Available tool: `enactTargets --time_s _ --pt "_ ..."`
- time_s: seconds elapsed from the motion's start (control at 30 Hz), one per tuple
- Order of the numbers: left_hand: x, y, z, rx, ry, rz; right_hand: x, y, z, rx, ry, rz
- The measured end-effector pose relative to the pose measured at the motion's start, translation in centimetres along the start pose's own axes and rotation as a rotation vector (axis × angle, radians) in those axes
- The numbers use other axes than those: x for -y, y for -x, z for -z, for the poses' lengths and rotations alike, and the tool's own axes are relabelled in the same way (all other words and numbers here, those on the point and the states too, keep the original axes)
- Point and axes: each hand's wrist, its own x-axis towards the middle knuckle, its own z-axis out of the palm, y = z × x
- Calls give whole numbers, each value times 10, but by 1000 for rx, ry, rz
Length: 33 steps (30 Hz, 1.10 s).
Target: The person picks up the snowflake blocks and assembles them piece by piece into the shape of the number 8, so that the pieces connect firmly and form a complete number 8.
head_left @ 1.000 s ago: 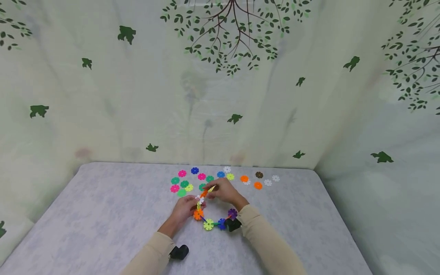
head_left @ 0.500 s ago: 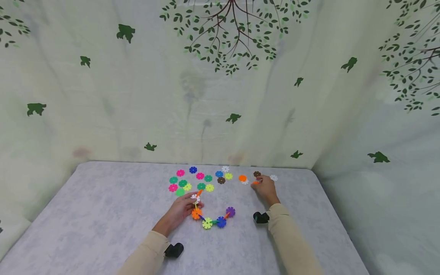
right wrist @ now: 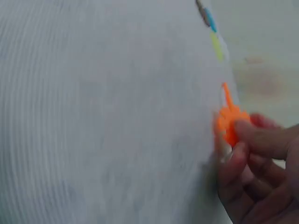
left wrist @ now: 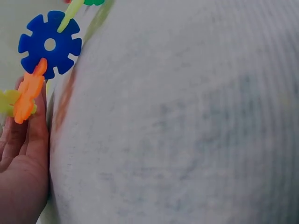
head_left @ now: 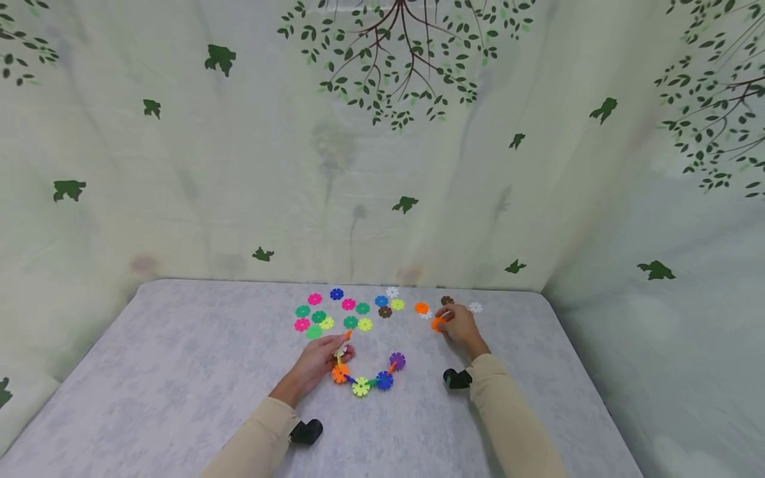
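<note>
My left hand [head_left: 315,364] holds one end of a curved chain of slotted plastic flower discs, its fingers around a white disc [head_left: 341,351]. An orange disc [head_left: 348,335] sticks up from that end. From the hand the chain runs through an orange disc [head_left: 340,374], a yellow-green disc [head_left: 360,387] and a blue disc [head_left: 384,380] to a purple disc [head_left: 397,361]. In the left wrist view another blue disc [left wrist: 50,44] joins an edge-on orange one beside the fingers. My right hand [head_left: 461,324] pinches a loose orange disc [right wrist: 229,122] between thumb and fingers.
Loose discs lie along the table's back: pink [head_left: 301,324], green [head_left: 350,322], yellow-green [head_left: 365,324] and brown [head_left: 385,311] among them. Near the right hand are an orange disc [head_left: 422,308], a brown disc [head_left: 447,300] and a white disc [head_left: 475,307]. A printed curtain [head_left: 358,245] stands behind.
My right hand left the chain, went right to the loose orange disc and now draws it slightly left. My left hand stays at the chain's end.
</note>
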Motion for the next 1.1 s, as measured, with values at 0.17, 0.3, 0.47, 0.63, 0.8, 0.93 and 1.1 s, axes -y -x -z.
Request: enactTargets --time_s 0.17,0.3,0.47,0.63,0.8,0.93,1.1 --pt "3 -3 5 1 23 -11 30 11 -30 192 -314 134" --pt "3 -6 5 7 70 -11 62 19 -56 291 -392 189" --pt "2 -9 3 -11 88 5 77 21 -80 302 -395 218" --pt "4 -10 1 -20 91 25 82 23 -92 291 -398 245" --pt "5 -12 1 -26 82 35 88 25 -97 277 -362 211" --pt "7 -14 1 -38 46 30 91 24 -98 289 -285 224" --pt "7 -13 2 -28 28 26 95 25 -96 290 -244 265"
